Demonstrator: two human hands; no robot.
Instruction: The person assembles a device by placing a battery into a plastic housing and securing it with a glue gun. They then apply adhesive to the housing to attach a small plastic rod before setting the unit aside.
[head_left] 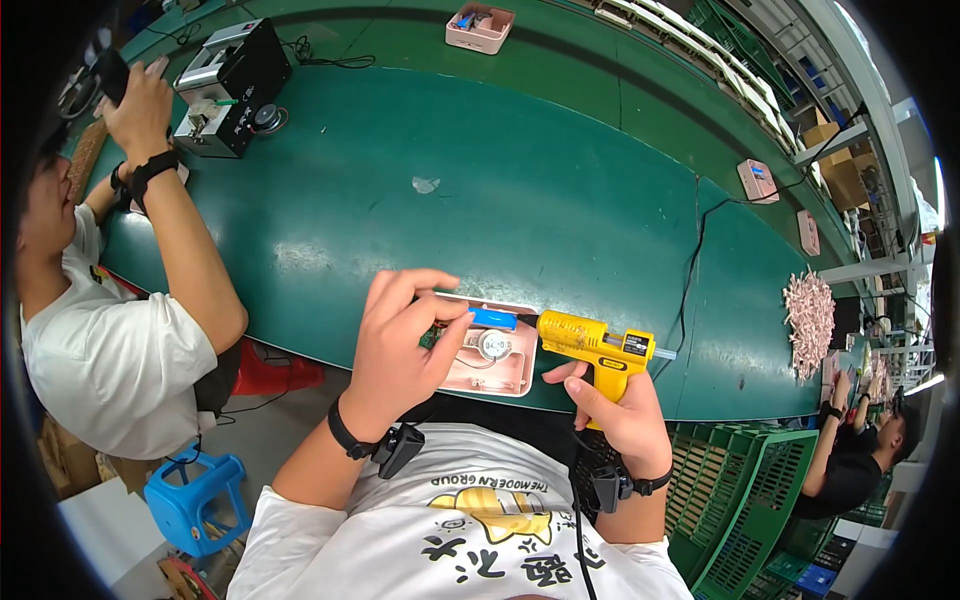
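Observation:
A pink plastic housing (520,375) lies at the near edge of the green table, its inside facing up. A round silver part (493,344) sits in it, with a bit of green circuit board beside my fingers. My left hand (400,335) pinches the end of a blue battery cell (493,318) at the housing's far side. Wrapped round the grip of a yellow hot glue gun (585,338), my right hand (625,415) keeps its dark nozzle against or just beside the battery's right end. A glue stick (665,353) pokes out of the gun's rear.
A black cable (690,270) crosses the table on the right, near a heap of small pink pieces (808,325). Green crates (740,500) stand at my right. A co-worker (120,330) sits left by a black machine (232,85). More pink housings (480,35) lie farther off.

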